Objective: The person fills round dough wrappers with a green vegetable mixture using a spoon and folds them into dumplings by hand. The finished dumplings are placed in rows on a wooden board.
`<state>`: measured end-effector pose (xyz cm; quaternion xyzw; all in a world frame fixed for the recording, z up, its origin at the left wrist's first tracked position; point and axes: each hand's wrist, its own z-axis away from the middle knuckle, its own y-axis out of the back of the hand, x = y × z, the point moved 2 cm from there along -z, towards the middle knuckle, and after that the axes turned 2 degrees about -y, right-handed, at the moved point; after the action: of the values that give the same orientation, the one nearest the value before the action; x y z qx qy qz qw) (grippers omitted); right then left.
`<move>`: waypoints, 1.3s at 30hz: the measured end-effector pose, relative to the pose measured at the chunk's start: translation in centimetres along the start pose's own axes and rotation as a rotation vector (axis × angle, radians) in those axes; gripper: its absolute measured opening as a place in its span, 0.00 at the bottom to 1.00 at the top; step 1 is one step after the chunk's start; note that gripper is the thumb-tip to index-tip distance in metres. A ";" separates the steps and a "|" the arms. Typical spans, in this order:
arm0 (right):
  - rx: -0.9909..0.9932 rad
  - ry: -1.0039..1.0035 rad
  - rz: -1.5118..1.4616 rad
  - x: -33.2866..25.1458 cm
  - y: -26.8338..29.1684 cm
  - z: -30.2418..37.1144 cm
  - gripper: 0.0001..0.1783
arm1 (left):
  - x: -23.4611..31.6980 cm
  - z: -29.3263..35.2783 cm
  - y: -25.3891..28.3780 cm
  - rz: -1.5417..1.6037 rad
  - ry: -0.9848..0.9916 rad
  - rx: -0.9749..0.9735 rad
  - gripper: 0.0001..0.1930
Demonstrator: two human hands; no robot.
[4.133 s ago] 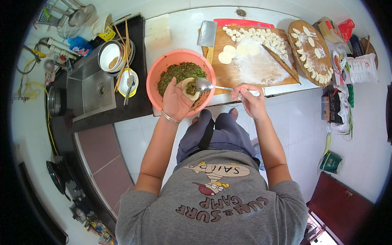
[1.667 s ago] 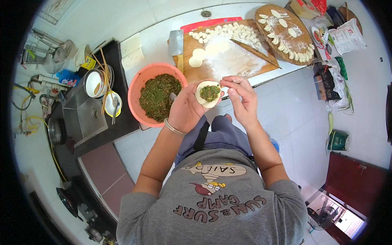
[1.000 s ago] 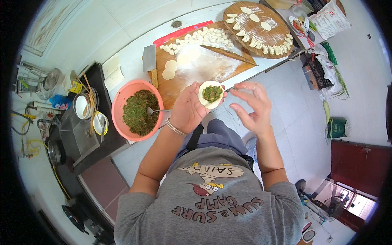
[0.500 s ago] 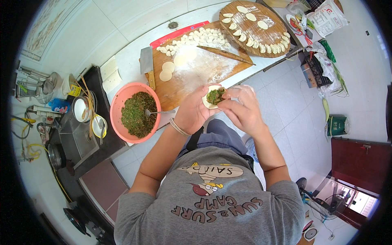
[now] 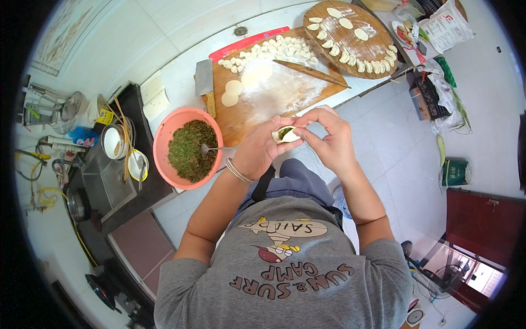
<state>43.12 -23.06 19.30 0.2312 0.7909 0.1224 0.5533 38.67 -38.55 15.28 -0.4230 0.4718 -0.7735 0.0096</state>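
Note:
Between my hands, in front of my waist, is a dumpling point(image 5: 289, 138) whose wrapper is partly folded over green filling. My left hand point(image 5: 256, 147) cradles it from the left, fingers beneath. My right hand point(image 5: 333, 136) pinches its right edge with thumb and fingers. To the left stands a pink bowl point(image 5: 159, 160) of chopped green filling point(image 5: 189, 143), with a spoon point(image 5: 218, 148) resting in it. Just beyond my hands lies a floured wooden board point(image 5: 233, 127), bearing round wrappers point(image 5: 230, 99), small dough pieces point(image 5: 279, 50) and a rolling pin point(image 5: 312, 73).
A cleaver point(image 5: 204, 79) lies at the board's left edge. Far right, a round wooden board point(image 5: 350, 44) carries folded dumplings point(image 5: 374, 67) and several flat wrappers. A sink point(image 5: 112, 183) and stacked bowls are at left. Bags point(image 5: 446, 30) and a crate point(image 5: 429, 96) stand at right.
The wrapper, spread open with filling showing before, is now folded partly over it. My right fingers have moved from above the filling to pinch the edge. The view has shifted slightly.

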 end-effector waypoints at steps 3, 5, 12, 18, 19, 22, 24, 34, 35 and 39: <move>0.001 0.087 0.082 -0.6 0.1 -0.1 0.08 | 0.0 0.2 -0.1 0.031 0.015 0.014 0.23; -0.012 0.185 0.159 -0.8 0.1 -0.3 0.09 | -0.3 0.2 -0.1 0.022 -0.036 0.059 0.21; 0.119 0.130 0.040 -1.8 2.5 0.4 0.11 | 0.5 0.8 -0.5 0.166 -0.072 0.003 0.25; 0.097 -0.073 -0.218 0.8 1.6 2.1 0.11 | 0.2 0.8 -0.9 0.235 -0.043 -0.023 0.26; 0.094 -0.069 -0.231 0.7 1.4 2.2 0.11 | 0.1 0.8 -0.9 0.222 -0.042 -0.028 0.26; 0.135 -0.137 -0.260 1.3 0.9 2.6 0.10 | -0.2 0.7 -0.8 0.186 -0.044 -0.027 0.26; 0.157 -0.118 -0.205 1.2 0.8 2.7 0.09 | -0.4 0.8 -0.7 0.169 -0.050 -0.008 0.25; 0.302 -0.019 -0.009 0.9 0.4 3.3 0.07 | -0.6 0.7 -1.3 0.027 -0.108 0.027 0.26; 0.295 0.017 0.012 0.8 0.4 3.2 0.08 | -0.7 0.7 -1.2 0.030 -0.103 0.027 0.26; 0.267 0.126 0.081 -0.3 0.9 2.5 0.11 | -0.9 0.7 -1.3 0.060 -0.101 0.052 0.25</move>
<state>45.74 -22.56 19.02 0.3264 0.8233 0.0528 0.4614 40.20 -38.03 15.80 -0.4469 0.4628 -0.7626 0.0678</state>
